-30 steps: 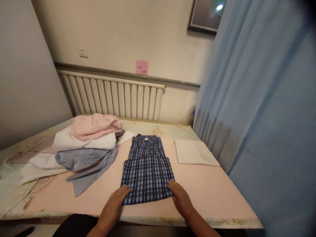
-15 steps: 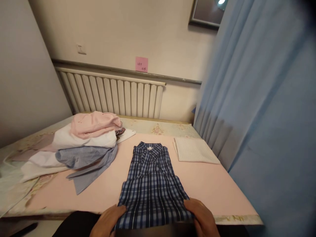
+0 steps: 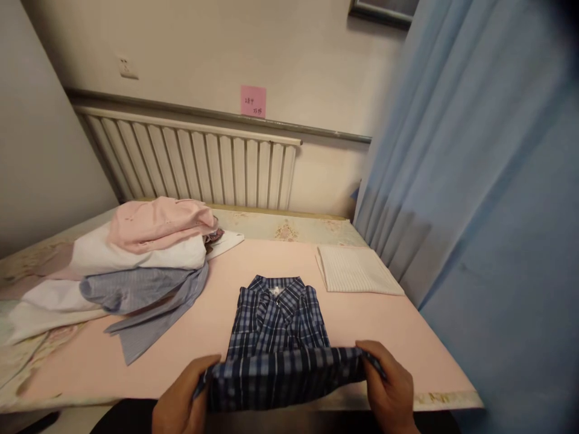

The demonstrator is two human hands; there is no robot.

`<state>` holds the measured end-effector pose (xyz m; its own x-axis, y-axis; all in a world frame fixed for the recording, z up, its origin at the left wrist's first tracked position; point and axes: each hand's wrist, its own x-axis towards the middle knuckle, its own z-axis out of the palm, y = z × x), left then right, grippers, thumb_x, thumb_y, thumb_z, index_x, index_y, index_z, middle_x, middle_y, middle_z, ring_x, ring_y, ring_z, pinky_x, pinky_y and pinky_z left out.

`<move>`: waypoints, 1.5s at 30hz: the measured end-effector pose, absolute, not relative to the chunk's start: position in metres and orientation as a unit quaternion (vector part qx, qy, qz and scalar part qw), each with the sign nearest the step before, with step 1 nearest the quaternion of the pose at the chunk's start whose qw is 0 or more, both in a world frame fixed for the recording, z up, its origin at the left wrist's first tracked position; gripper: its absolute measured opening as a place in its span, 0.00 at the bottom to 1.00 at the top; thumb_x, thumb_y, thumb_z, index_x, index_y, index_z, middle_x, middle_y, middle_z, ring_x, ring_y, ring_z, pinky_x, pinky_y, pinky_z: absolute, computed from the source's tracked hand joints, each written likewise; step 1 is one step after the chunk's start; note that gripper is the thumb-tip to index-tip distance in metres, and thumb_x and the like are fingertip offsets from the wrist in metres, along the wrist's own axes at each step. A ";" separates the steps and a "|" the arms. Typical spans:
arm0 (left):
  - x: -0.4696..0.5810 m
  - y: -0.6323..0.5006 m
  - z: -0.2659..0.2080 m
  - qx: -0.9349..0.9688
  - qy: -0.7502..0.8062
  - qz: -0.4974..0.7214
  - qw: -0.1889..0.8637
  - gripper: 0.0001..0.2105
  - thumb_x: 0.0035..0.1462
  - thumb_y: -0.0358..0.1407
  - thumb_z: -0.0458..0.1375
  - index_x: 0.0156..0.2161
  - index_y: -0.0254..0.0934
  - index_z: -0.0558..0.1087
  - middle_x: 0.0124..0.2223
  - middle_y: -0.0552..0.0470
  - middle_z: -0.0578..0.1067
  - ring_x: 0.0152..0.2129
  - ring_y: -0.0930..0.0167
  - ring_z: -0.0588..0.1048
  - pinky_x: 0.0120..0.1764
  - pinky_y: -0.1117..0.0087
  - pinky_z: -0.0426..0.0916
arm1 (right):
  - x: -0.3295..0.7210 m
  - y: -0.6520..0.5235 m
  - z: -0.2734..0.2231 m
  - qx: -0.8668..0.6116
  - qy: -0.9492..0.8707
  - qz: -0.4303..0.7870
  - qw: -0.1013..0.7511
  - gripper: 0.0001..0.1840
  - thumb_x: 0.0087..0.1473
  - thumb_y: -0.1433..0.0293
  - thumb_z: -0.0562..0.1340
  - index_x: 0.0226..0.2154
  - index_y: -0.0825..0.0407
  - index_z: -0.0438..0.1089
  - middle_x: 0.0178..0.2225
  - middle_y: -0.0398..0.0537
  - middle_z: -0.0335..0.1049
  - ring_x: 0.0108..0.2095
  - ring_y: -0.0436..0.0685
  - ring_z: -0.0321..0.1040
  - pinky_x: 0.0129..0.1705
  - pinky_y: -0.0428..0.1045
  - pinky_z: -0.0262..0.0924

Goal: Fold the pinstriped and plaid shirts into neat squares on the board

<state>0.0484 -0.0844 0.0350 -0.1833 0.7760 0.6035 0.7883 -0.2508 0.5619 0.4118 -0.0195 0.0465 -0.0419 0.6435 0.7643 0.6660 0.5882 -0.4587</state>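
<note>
A navy plaid shirt [image 3: 283, 322] lies with its sides tucked in, collar pointing away from me, on a pink sheet covering the table. Its lower part is raised off the surface near the front edge. My left hand [image 3: 184, 392] pinches the left corner of that raised part. At the right corner, my right hand [image 3: 388, 386] grips the cloth between thumb and fingers. The shirt's bottom hem is partly hidden below the lifted fold.
A loose heap of clothes, with a pink garment [image 3: 163, 224] on top and a blue-grey one [image 3: 140, 289] below, lies at the left. A folded cream striped cloth [image 3: 359, 271] rests at the right, beside a blue curtain [image 3: 488, 199]. Behind stands a radiator [image 3: 199, 160].
Both hands have lifted the lower end of the shirt off the table, folding it upward. The shirt has shifted slightly toward me, and the view has moved a little.
</note>
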 end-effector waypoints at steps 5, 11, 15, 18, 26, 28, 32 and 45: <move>0.045 0.014 0.060 -0.584 -0.670 -0.453 -0.066 0.13 0.61 0.42 0.46 0.39 0.42 0.72 0.34 0.55 0.79 0.32 0.70 0.77 0.35 0.73 0.70 | 0.379 0.075 0.060 -0.495 -0.680 0.093 0.533 0.10 0.59 0.67 0.56 0.36 0.50 0.72 0.34 0.46 0.76 0.35 0.55 0.73 0.39 0.47 0.66; 0.033 0.141 0.028 -0.566 -0.763 -0.273 -0.155 0.14 0.60 0.41 0.45 0.35 0.38 0.71 0.34 0.49 0.78 0.34 0.66 0.76 0.37 0.69 0.66 | 0.348 0.197 0.015 -0.601 -0.671 0.177 0.397 0.13 0.56 0.65 0.54 0.34 0.53 0.72 0.33 0.49 0.76 0.35 0.57 0.72 0.39 0.49 0.63; 0.020 0.164 -0.001 -0.554 -0.778 -0.233 -0.185 0.18 0.61 0.41 0.42 0.32 0.35 0.72 0.34 0.45 0.79 0.34 0.65 0.77 0.36 0.68 0.67 | 0.346 0.216 -0.027 -0.629 -0.673 0.197 0.337 0.12 0.54 0.67 0.56 0.34 0.53 0.74 0.32 0.49 0.76 0.34 0.57 0.72 0.37 0.48 0.63; 0.010 0.155 -0.008 -0.552 -0.782 -0.221 -0.187 0.23 0.63 0.39 0.37 0.34 0.34 0.73 0.36 0.44 0.79 0.35 0.66 0.77 0.38 0.68 0.68 | 0.351 0.212 -0.039 -0.636 -0.676 0.195 0.318 0.14 0.55 0.67 0.56 0.40 0.52 0.74 0.36 0.47 0.77 0.37 0.56 0.73 0.41 0.48 0.64; 0.068 0.113 0.003 -0.602 -0.760 -0.240 -0.051 0.23 0.62 0.34 0.44 0.60 0.30 0.61 0.64 0.39 0.61 0.63 0.59 0.56 0.61 0.57 0.53 | 0.329 0.167 -0.028 -0.605 -0.714 0.068 0.345 0.27 0.60 0.71 0.49 0.60 0.60 0.59 0.60 0.60 0.60 0.60 0.63 0.56 0.61 0.60 0.52; 0.101 0.102 -0.004 -0.667 -0.709 -0.228 0.018 0.22 0.62 0.32 0.43 0.60 0.31 0.63 0.66 0.41 0.59 0.64 0.59 0.53 0.63 0.56 0.50 | 0.309 0.144 -0.033 -0.538 -0.771 0.019 0.341 0.27 0.60 0.73 0.47 0.61 0.59 0.58 0.62 0.60 0.56 0.63 0.62 0.51 0.63 0.61 0.49; 0.140 0.083 -0.033 -0.723 -0.671 -0.161 0.024 0.22 0.63 0.33 0.45 0.60 0.39 0.64 0.66 0.47 0.59 0.64 0.58 0.54 0.61 0.49 0.51 | 0.279 0.105 -0.051 -0.466 -0.847 0.011 0.256 0.26 0.60 0.74 0.49 0.60 0.55 0.60 0.63 0.55 0.56 0.65 0.62 0.47 0.65 0.62 0.44; 0.105 0.061 -0.056 -0.694 -0.704 -0.134 0.062 0.25 0.64 0.43 0.44 0.64 0.39 0.58 0.66 0.46 0.59 0.64 0.59 0.53 0.62 0.50 0.50 | 0.304 0.086 -0.058 -0.520 -0.828 0.005 0.212 0.25 0.63 0.64 0.52 0.61 0.50 0.59 0.65 0.50 0.53 0.66 0.62 0.43 0.65 0.64 0.40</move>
